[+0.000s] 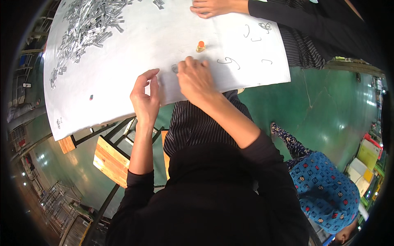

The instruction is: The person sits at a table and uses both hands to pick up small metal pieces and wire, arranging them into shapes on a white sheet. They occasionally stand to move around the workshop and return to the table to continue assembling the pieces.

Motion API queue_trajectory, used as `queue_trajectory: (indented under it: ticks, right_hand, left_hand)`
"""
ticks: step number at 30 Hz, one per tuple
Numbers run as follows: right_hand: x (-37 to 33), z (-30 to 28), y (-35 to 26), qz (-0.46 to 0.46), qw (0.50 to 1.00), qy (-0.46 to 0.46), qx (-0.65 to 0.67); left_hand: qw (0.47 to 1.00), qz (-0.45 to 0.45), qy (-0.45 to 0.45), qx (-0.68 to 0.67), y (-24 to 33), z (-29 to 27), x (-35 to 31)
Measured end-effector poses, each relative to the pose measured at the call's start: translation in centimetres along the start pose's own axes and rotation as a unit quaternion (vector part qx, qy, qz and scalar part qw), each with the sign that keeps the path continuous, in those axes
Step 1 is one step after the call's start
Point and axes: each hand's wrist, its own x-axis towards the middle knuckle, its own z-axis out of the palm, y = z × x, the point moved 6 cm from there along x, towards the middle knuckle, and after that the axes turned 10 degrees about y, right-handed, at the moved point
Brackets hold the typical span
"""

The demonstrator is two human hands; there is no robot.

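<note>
My left hand [146, 96] hovers at the table's near edge, its fingers bent and the thumb apart from them, with nothing between them. To its right, my right hand [196, 80] is curled down against the white tabletop [135, 53], knuckles up. Whatever its fingertips may pinch is hidden beneath them. Just left of those fingers lies a small dark coil-like piece [175, 68]. A small bottle with an orange cap [200, 46] stands just beyond the right hand. Thin, dark bent wires [230, 62] lie to the right.
A large heap of grey metallic strips [88, 28] covers the far left. Another person's hand [215, 7] rests at the far edge. A small dark-and-red object [91, 97] lies at left. Wooden stools [111, 160] stand below; a person in blue patterned clothing [326, 190] is at lower right.
</note>
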Motion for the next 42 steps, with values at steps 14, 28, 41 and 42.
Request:
queue_trajectory:
  ticks: [14,28,41,42]
  right_hand:
    - [-0.2,-8.4,23.8,0.165,0.959,0.229,-0.026]
    - [1.3,-7.0,21.6,0.060,0.983,0.154,0.074]
    - [4.2,-4.8,23.6,0.108,0.980,0.166,0.000]
    - [4.3,-5.1,23.7,0.108,0.978,0.176,0.007]
  left_hand:
    - [0.991,0.060,-0.116,-0.006,3.6,11.6,2.0]
    - [0.998,0.043,0.005,0.043,-0.7,8.0,5.4]
    - [0.999,-0.026,-0.010,0.031,-0.7,8.2,6.0]
    - [0.999,0.004,-0.010,0.034,-0.6,8.3,6.1]
